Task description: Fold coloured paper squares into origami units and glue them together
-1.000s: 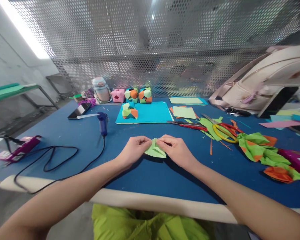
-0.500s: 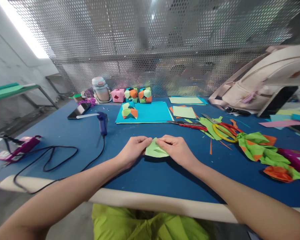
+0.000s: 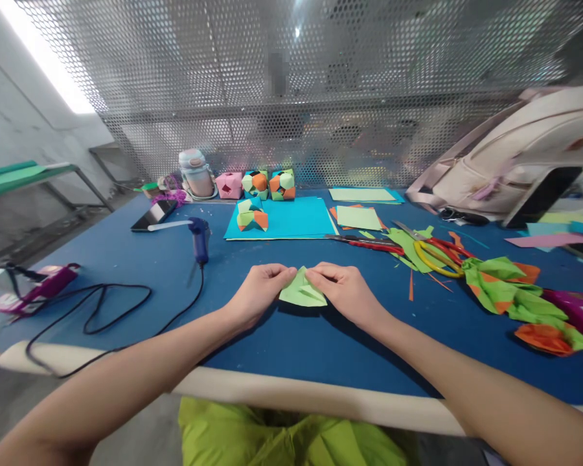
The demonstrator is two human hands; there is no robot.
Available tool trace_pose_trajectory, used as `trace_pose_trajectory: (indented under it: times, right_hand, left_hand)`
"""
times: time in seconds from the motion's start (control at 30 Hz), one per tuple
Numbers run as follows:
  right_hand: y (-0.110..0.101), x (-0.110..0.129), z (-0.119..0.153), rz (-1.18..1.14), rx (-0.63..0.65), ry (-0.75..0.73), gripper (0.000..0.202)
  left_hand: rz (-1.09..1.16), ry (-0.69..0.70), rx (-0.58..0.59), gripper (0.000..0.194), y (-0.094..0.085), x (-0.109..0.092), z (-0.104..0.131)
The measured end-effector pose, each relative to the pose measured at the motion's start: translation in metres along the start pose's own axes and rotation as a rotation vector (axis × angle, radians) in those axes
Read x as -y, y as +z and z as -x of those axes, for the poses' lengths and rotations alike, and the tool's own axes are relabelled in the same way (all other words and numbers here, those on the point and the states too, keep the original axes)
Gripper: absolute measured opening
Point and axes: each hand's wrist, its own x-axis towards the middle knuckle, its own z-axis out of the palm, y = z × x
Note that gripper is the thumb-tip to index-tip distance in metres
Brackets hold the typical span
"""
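Note:
A small piece of light green folded paper point(image 3: 302, 292) is held just above the blue tabletop, between both hands. My left hand point(image 3: 262, 290) pinches its left edge between thumb and fingers. Opposite it, my right hand point(image 3: 342, 288) grips the right edge in the same kind of pinch. Creases run through the paper, and its top comes to a point between the two thumbs. Beyond the hands, a green and orange folded paper piece point(image 3: 251, 216) rests on blue paper sheets point(image 3: 296, 219).
A blue glue gun point(image 3: 200, 239) stands at left, its cord point(image 3: 175, 318) trailing to the front edge. Scissors point(image 3: 437, 259), paper scraps and crumpled green-orange paper point(image 3: 500, 285) lie at right. Paper cubes point(image 3: 230, 186), a bottle point(image 3: 197, 175) and a backpack point(image 3: 525, 155) line the back.
The light green paper has tilted and shifted slightly left between my fingers, and its inner flap shows differently. Both hands keep nearly the same place and grip.

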Motion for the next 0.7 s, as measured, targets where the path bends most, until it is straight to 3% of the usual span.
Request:
trace_pose_trajectory:
  times: [0.37, 0.57, 0.7]
  right_hand:
    - [0.002, 0.004, 0.002, -0.015, -0.096, -0.017, 0.025]
    - [0.002, 0.001, 0.003, 0.079, -0.160, -0.056, 0.025]
    - [0.001, 0.002, 0.003, 0.106, -0.108, -0.108, 0.024]
  left_hand:
    - [-0.110, 0.100, 0.024, 0.038, 0.001, -0.007, 0.005]
    - [0.004, -0.029, 0.110, 0.028, 0.004, -0.012, 0.005]
    - [-0.059, 0.002, 0.055, 0.028, 0.003, -0.007, 0.003]
